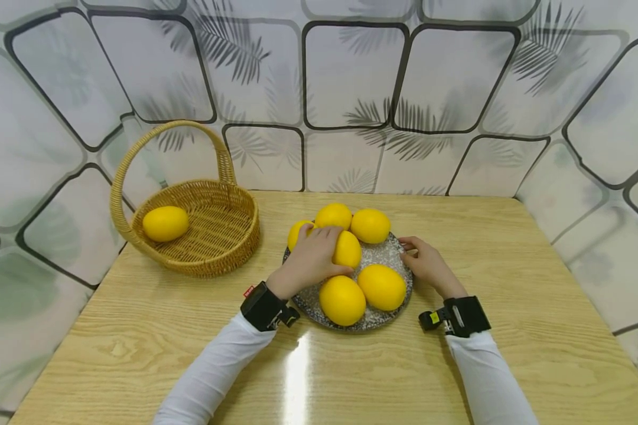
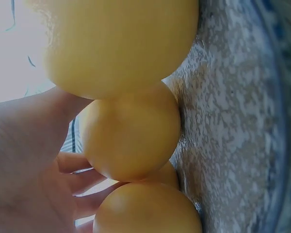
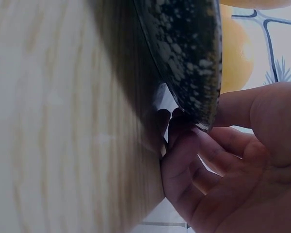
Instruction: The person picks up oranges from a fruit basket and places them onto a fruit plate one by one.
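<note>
My left hand (image 1: 311, 260) curls over a lemon (image 1: 347, 249) on a speckled grey plate (image 1: 378, 254). In the left wrist view its fingers and thumb lie round that lemon (image 2: 131, 133), which sits between two neighbouring ones. Several more lemons share the plate, among them two at the front (image 1: 342, 300) and one at the back right (image 1: 371, 225). At the plate's right edge, my right hand (image 1: 427, 265) pinches the rim. The right wrist view has curled fingers beneath the dark speckled underside (image 3: 184, 58) and the thumb at the top of the rim.
A wicker basket (image 1: 239, 251) with a tall arched handle stands at the back left of the wooden table (image 1: 377, 378). One lemon (image 1: 166, 224) lies inside it on the left. Patterned walls (image 1: 356, 77) rise behind the table and at both sides.
</note>
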`<move>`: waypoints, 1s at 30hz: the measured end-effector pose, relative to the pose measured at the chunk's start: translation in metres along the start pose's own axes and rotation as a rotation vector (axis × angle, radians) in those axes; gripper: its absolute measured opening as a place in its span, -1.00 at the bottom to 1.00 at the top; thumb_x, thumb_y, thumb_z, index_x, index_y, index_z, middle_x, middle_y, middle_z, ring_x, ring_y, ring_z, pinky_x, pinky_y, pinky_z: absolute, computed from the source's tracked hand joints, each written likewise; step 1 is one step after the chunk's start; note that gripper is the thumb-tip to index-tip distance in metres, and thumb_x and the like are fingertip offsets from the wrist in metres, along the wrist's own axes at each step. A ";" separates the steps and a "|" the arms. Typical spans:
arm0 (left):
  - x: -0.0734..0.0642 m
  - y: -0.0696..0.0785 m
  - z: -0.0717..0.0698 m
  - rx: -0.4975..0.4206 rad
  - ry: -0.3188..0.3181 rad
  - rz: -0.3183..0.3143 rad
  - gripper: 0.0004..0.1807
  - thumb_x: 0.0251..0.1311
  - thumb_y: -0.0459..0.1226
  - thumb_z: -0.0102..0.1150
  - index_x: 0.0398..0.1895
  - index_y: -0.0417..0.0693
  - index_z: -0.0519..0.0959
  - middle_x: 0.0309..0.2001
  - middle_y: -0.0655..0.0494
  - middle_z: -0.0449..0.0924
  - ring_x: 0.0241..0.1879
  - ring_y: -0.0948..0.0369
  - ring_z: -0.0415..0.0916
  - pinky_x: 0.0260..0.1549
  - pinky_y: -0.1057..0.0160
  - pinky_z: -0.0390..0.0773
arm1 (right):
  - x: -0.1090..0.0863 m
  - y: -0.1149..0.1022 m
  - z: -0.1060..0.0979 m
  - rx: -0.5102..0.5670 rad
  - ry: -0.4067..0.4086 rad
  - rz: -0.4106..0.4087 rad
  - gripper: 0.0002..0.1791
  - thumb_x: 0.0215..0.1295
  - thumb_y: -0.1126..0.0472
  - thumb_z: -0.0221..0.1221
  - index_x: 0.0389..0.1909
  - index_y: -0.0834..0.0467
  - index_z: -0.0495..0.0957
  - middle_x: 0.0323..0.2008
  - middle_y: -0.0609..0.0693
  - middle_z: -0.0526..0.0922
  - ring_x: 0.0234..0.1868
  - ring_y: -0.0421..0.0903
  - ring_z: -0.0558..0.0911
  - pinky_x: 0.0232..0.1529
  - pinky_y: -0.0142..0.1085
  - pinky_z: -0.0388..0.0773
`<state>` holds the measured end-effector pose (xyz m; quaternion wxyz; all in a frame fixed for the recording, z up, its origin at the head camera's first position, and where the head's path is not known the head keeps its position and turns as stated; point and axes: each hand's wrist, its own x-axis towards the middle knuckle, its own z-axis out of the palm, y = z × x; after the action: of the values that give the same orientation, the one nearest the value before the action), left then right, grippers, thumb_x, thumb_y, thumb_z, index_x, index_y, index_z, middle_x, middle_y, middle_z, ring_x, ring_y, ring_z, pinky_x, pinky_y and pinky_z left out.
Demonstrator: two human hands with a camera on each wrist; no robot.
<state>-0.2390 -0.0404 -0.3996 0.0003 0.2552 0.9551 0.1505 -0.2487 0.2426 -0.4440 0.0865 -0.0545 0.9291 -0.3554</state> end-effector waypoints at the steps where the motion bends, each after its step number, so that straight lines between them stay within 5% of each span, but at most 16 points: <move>1: 0.000 0.000 0.000 -0.007 -0.002 -0.001 -0.05 0.14 0.22 0.37 0.47 -0.07 0.30 0.33 -0.03 0.52 0.31 0.00 0.45 0.44 -0.12 0.10 | 0.000 0.000 0.000 0.000 0.000 0.001 -0.44 0.52 0.20 0.00 0.46 0.29 0.28 0.26 0.41 0.47 0.17 0.30 0.56 0.07 0.02 0.58; 30: -0.001 -0.002 -0.003 -0.067 -0.016 0.002 -0.19 0.32 0.16 0.22 0.50 -0.03 0.27 0.39 -0.02 0.45 0.39 0.00 0.39 0.46 -0.12 0.09 | -0.002 -0.002 0.000 0.013 -0.017 0.041 -0.43 0.54 0.18 -0.01 0.50 0.23 0.25 0.31 0.37 0.44 0.15 0.24 0.55 -0.03 -0.12 0.56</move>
<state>-0.2396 -0.0436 -0.3970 0.0161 0.2572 0.9492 0.1804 -0.2470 0.2415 -0.4420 0.1017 -0.0378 0.9269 -0.3593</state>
